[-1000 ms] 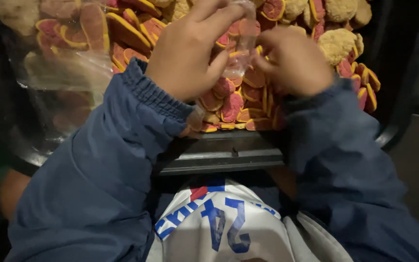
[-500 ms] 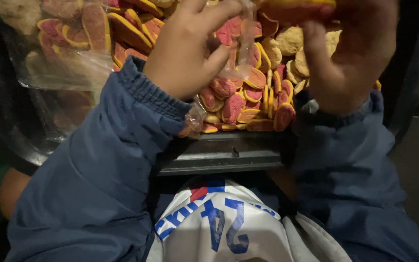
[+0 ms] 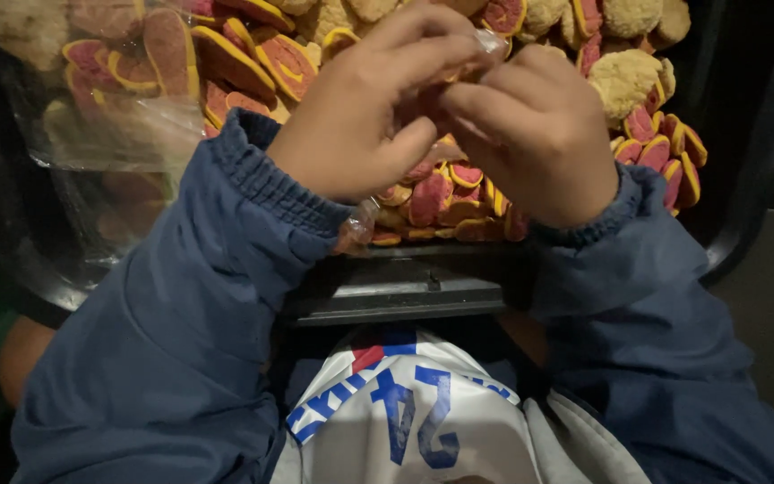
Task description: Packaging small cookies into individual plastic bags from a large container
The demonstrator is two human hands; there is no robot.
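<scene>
Head view: left hand [image 3: 360,121] and right hand [image 3: 535,134] meet at 12 o'clock, fingertips pinching a clear wrapper [image 3: 485,45] between them, above the heap of cookies [image 3: 441,193].

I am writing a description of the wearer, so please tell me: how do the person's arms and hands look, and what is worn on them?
Both arms are in dark blue jacket sleeves with ribbed, gathered cuffs at the wrists. The left hand and right hand are bare: no gloves, rings or watch are visible.
</scene>
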